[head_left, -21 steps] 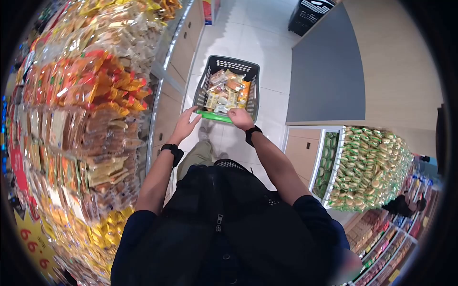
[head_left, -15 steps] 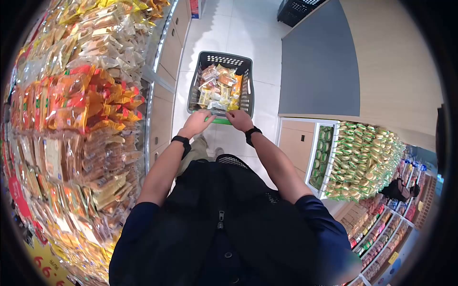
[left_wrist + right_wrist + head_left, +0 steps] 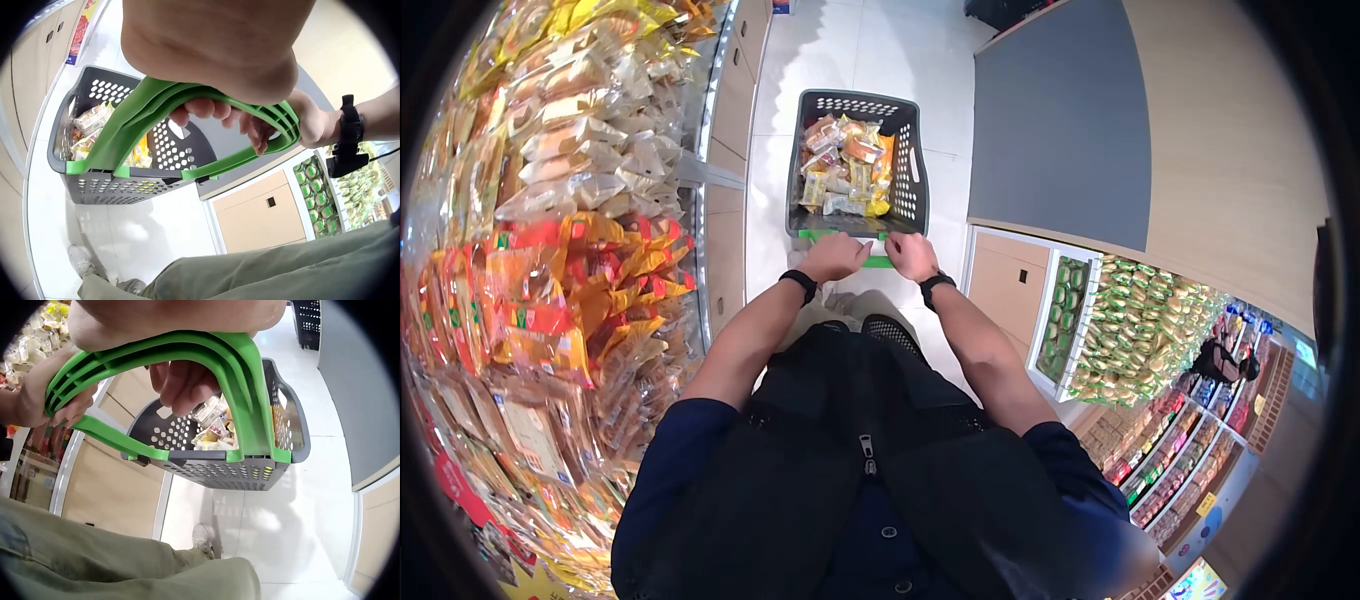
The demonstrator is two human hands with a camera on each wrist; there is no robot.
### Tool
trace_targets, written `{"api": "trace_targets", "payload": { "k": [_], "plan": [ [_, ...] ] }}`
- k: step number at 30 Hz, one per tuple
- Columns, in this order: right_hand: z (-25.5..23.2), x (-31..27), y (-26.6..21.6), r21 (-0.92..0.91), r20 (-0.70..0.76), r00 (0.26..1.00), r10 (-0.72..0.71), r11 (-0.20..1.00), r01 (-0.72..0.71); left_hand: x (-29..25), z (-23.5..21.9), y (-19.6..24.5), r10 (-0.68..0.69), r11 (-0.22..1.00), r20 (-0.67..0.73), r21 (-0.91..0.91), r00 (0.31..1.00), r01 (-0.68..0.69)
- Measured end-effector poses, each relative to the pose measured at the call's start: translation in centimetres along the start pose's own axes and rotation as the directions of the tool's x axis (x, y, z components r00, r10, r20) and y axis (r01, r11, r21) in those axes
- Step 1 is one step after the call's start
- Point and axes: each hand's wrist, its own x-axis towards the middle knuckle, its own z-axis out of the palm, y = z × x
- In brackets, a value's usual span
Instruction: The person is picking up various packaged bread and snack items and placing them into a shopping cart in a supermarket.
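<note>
A dark grey shopping basket (image 3: 908, 160) with perforated walls holds several wrapped snack packs (image 3: 847, 165). Its green handle (image 3: 119, 128) stands raised over the near side. My left hand (image 3: 837, 257) grips the handle on the left, its fingers (image 3: 203, 107) curled beneath the green bar in the left wrist view. Close beside it, my right hand (image 3: 912, 257) holds the right part, and its fingers (image 3: 187, 381) wrap under the bar in the right wrist view. Both wrists wear black bands. The palms hide part of the handle.
Packed bagged snacks (image 3: 580, 290) line the left side above wooden cabinets (image 3: 725, 220). To the right stand a grey panel (image 3: 1060, 130), a low cabinet (image 3: 1005, 275) and a display of green-wrapped packs (image 3: 1140, 330). Pale floor tiles (image 3: 820, 45) run ahead, with another black basket at the far end.
Both hands have come closer together on the green handle, the left moving right and curling over it. The basket appears further left and higher in the head view.
</note>
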Motion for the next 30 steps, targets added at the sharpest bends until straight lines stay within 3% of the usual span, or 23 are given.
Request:
{"api": "trace_targets", "payload": {
  "k": [2,4,10,16,22,25,30],
  "plan": [
    [-0.2,0.9,0.3,0.038,-0.014,1.000,0.001,0.999,-0.001,0.6,-0.8,0.0,0.008,0.999,0.001,-0.034,1.000,-0.008],
    [-1.0,2.9,0.9,0.037,-0.016,1.000,-0.003,0.999,0.004,2.1,-1.7,-0.1,-0.074,0.995,-0.049,-0.074,0.996,0.070],
    [-4.1,9.3,2.4,0.062,-0.081,0.989,-0.126,0.989,0.131,7.3,-4.7,-1.3,-0.038,0.999,-0.168,-0.040,0.985,0.032],
    [-7.6,13.8,3.5,0.064,-0.095,0.988,-0.119,0.990,0.126,11.9,-8.3,0.4,-0.151,0.988,-0.208,-0.045,0.966,0.145],
    [-11.3,18.3,5.2,0.129,0.045,0.990,-0.134,0.983,0.128,17.1,-10.9,1.9,-0.312,0.943,-0.143,0.076,0.939,0.325],
    [-12.9,20.0,5.3,0.177,0.090,0.989,-0.116,0.979,0.099,19.0,-10.8,1.4,-0.451,0.888,-0.209,-0.002,0.868,0.461],
    [-15.1,22.3,5.7,0.203,0.195,0.975,-0.107,0.977,0.067,21.0,-13.0,2.3,-0.475,0.878,-0.186,-0.040,0.860,0.476]
  ]
}}
